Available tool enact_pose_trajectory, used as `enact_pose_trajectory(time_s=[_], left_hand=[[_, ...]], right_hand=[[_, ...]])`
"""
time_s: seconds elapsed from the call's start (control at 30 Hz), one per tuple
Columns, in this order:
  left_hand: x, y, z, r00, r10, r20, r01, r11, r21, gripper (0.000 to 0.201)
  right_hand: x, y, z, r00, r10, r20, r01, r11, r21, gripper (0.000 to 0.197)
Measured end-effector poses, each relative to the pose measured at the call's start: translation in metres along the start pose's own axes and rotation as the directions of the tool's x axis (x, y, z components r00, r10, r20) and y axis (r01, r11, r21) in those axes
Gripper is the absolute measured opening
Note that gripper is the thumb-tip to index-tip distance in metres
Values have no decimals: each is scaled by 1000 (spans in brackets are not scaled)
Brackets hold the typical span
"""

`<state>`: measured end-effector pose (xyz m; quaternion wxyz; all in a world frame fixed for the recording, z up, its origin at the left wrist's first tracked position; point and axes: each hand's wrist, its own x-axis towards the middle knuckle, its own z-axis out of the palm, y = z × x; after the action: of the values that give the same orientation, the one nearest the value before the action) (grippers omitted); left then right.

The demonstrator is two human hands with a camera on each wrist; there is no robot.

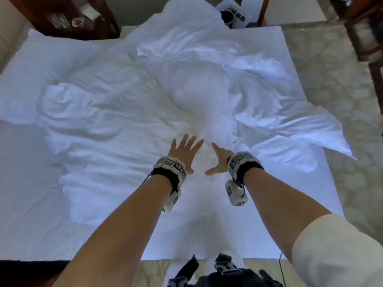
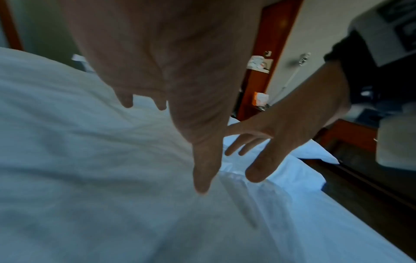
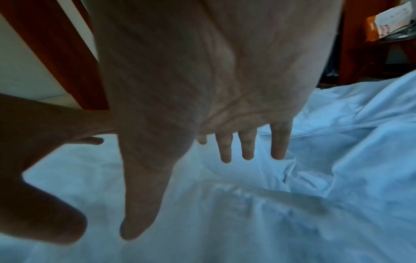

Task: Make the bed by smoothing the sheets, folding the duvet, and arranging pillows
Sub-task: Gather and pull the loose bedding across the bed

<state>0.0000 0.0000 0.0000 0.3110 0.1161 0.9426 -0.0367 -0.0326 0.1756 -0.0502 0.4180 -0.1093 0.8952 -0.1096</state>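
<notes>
Nearest, a dark harness [image 1: 223,272] is showing at the bottom edge of the head view, with a cream sleeve [image 1: 339,251] covering the right upper arm. Both forearms are reaching forward over the bed, each wearing a black wrist band [image 1: 169,175] carrying white marker cubes. The left hand [image 1: 185,151] is stretching out flat with fingers [image 1: 192,141] straight and spread, gripping nothing. The right hand [image 1: 219,159] is lying just beside it, thumb splayed wide and fingers straight and apart, likewise holding nothing; whether either palm is pressing the cloth cannot be told. Beneath them the white sheet [image 1: 207,224] is lying smooth along the near part of the mattress. Just beyond the fingertips the white duvet [image 1: 203,90] is sitting bunched in a rumpled mound at mid-bed, one corner [image 1: 331,139] spilling over the right edge. To the left a pillow [image 1: 68,104] is lying creased and flat. Farthest, dark wooden furniture [image 1: 68,19] is standing past the bed's far end, and pale patterned floor [image 1: 331,79] is running along the right.
</notes>
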Motion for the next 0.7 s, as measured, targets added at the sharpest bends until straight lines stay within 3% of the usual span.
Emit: enact_pose_trajectory(time_s=[0.07,0.2,0.27,0.4,0.53,0.63,0.7], left_hand=[[11,-5,-5,997,71,36,-75,991,114,125],[31,-14,-12,982,161,97,-184,925,332,119],[37,-17,-11,971,168,168,-221,901,374,117],[46,-19,-1,957,135,255,-210,932,295,112],[41,-36,17,967,5,256,-56,980,190,82],[31,-50,17,977,35,212,-85,970,229,39],[20,-59,9,980,60,191,-93,981,171,31]], right_hand=[[7,-8,3,999,32,9,-33,999,29,132],[18,-23,27,986,126,108,-138,983,117,127],[20,-32,38,988,128,87,-140,977,161,122],[25,-39,50,984,168,52,-175,967,185,116],[20,-47,47,981,194,28,-196,973,120,113],[21,-59,43,987,161,-25,-161,987,4,102],[21,-69,43,994,113,-11,-114,993,-27,102]])
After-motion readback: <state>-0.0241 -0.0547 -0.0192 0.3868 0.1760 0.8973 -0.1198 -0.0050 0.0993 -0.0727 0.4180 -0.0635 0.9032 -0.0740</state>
